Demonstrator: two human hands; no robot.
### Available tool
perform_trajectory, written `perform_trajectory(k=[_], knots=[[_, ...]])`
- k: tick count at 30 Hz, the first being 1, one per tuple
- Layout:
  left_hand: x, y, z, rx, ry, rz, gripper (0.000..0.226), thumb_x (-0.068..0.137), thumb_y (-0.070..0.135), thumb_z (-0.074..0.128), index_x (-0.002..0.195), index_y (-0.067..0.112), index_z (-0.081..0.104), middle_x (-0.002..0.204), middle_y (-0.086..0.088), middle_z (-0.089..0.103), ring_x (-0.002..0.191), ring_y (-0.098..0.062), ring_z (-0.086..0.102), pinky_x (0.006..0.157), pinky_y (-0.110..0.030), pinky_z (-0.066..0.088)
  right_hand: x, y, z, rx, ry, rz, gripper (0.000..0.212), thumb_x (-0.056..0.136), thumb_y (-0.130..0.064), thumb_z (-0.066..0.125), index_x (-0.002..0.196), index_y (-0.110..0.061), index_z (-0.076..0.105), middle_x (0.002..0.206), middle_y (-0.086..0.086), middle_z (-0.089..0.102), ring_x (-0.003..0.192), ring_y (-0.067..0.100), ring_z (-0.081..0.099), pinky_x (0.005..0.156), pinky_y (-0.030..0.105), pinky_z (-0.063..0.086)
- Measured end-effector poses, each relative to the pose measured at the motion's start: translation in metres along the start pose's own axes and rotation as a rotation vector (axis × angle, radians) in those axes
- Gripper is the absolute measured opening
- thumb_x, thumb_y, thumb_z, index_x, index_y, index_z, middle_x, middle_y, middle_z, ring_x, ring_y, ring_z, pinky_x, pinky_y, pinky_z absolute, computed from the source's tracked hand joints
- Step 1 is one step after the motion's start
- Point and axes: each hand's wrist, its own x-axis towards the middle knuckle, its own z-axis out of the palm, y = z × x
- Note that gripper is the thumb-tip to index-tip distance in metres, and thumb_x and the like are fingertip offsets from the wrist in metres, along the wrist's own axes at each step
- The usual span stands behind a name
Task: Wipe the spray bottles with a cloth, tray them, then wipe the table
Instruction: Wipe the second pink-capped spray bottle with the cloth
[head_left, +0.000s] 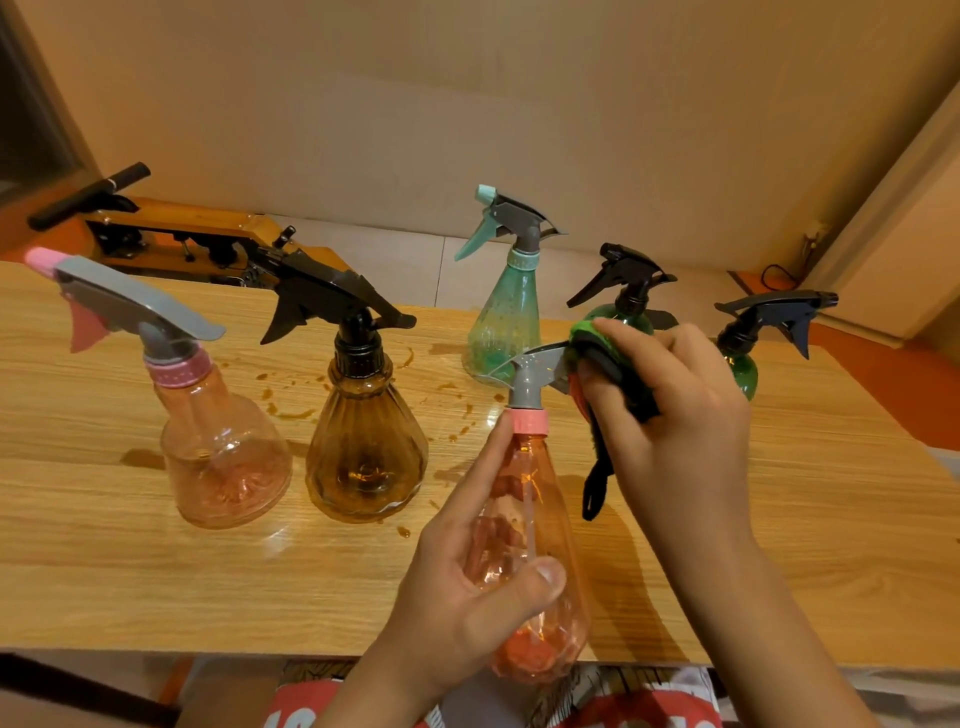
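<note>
While a peach spray bottle is gripped by the left hand, fingers and thumb curled round it over the table edge, a green cloth is pinched against its spray head by the right hand. A slip or accidental spray could be caused by hard rubbing. The trigger is hidden; no tray is seen.

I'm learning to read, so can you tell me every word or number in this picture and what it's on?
Red clothing at the bottom edge: white letters or numbers, cut off by the picture's edge, cannot be read.
Orange bottle in the left hand: no words.
Cloth in the right hand: no words.
Five bottles standing on the table: no labels show.
</note>
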Motion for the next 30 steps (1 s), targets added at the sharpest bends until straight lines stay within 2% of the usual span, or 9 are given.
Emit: perform_trajectory(k=[3, 6, 8, 10, 12, 17, 21, 26, 30], knots=[[0.0, 0.001, 0.0, -0.018, -0.008, 0.016, 0.085, 0.08, 0.04, 0.076, 0.151, 0.059, 0.033, 0.157, 0.018, 0.045, 0.142, -0.021, 0.049, 0.111, -0.06, 0.044, 0.001, 0.0, 0.001, 0.023, 0.022, 0.049, 0.033, 0.094, -0.023, 0.064, 0.125, -0.015, 0.07, 0.088, -0.002, 0.051, 0.083, 0.019, 0.048, 0.067, 0.033, 0.038], [0.002, 0.003, 0.001, -0.067, -0.002, 0.01, 0.084, 0.079, 0.035, 0.075, 0.149, 0.058, 0.036, 0.139, 0.023, 0.06, 0.119, -0.014, 0.065, 0.096, -0.043, 0.057, 0.0, -0.004, 0.002, 0.012, -0.061, -0.048, 0.034, 0.093, -0.023, 0.063, 0.124, -0.013, 0.07, 0.088, -0.002, 0.049, 0.082, 0.018, 0.048, 0.064, 0.031, 0.037], [0.003, 0.002, 0.001, -0.074, 0.01, -0.003, 0.084, 0.078, 0.034, 0.076, 0.15, 0.056, 0.037, 0.126, 0.028, 0.065, 0.108, -0.021, 0.067, 0.09, -0.048, 0.056, -0.001, -0.002, 0.002, -0.013, -0.108, -0.092, 0.034, 0.093, -0.022, 0.064, 0.125, -0.012, 0.069, 0.089, -0.002, 0.05, 0.083, 0.019, 0.048, 0.063, 0.032, 0.038], [0.003, 0.002, 0.001, -0.074, 0.014, -0.017, 0.085, 0.078, 0.033, 0.076, 0.15, 0.056, 0.038, 0.115, 0.028, 0.065, 0.097, -0.027, 0.063, 0.088, -0.052, 0.055, 0.002, 0.004, -0.001, -0.008, -0.082, -0.023, 0.033, 0.094, -0.02, 0.066, 0.126, -0.014, 0.069, 0.09, -0.002, 0.051, 0.085, 0.02, 0.049, 0.065, 0.032, 0.037], [0.003, 0.001, 0.001, -0.073, 0.016, -0.012, 0.085, 0.078, 0.032, 0.076, 0.151, 0.054, 0.039, 0.116, 0.025, 0.065, 0.099, -0.022, 0.06, 0.087, -0.044, 0.055, 0.003, 0.004, -0.002, 0.011, -0.076, 0.022, 0.032, 0.095, -0.02, 0.066, 0.126, -0.015, 0.069, 0.092, -0.003, 0.053, 0.087, 0.02, 0.051, 0.068, 0.032, 0.038], [0.004, 0.001, 0.001, -0.068, 0.021, 0.014, 0.086, 0.08, 0.029, 0.076, 0.154, 0.048, 0.036, 0.125, 0.024, 0.067, 0.115, -0.014, 0.066, 0.098, -0.046, 0.055, -0.005, -0.01, -0.001, 0.106, -0.247, -0.094, 0.034, 0.095, -0.034, 0.056, 0.124, -0.019, 0.069, 0.097, -0.006, 0.058, 0.091, 0.016, 0.056, 0.072, 0.038, 0.049], [0.004, 0.002, 0.002, -0.061, -0.016, 0.02, 0.084, 0.082, 0.028, 0.074, 0.153, 0.05, 0.035, 0.143, 0.02, 0.059, 0.116, -0.013, 0.067, 0.098, -0.04, 0.056, 0.004, -0.011, -0.002, 0.154, -0.106, -0.004, 0.027, 0.095, -0.025, 0.064, 0.121, -0.018, 0.069, 0.103, -0.005, 0.066, 0.098, 0.015, 0.061, 0.081, 0.039, 0.051], [0.003, 0.0, 0.0, -0.044, 0.013, 0.019, 0.085, 0.082, 0.03, 0.075, 0.154, 0.049, 0.034, 0.16, 0.019, 0.041, 0.146, -0.012, 0.044, 0.116, -0.052, 0.04, -0.005, -0.014, -0.004, 0.193, -0.279, -0.099, 0.026, 0.093, -0.025, 0.064, 0.118, -0.02, 0.069, 0.102, -0.008, 0.063, 0.097, 0.012, 0.06, 0.08, 0.034, 0.05], [0.002, 0.002, 0.001, -0.066, -0.037, 0.026, 0.085, 0.084, 0.029, 0.074, 0.157, 0.046, 0.033, 0.151, 0.024, 0.05, 0.135, -0.011, 0.056, 0.11, -0.046, 0.049, 0.001, -0.013, -0.007, 0.153, -0.233, -0.085, 0.025, 0.092, -0.027, 0.065, 0.115, -0.02, 0.072, 0.099, -0.006, 0.066, 0.095, 0.012, 0.061, 0.08, 0.033, 0.049]])
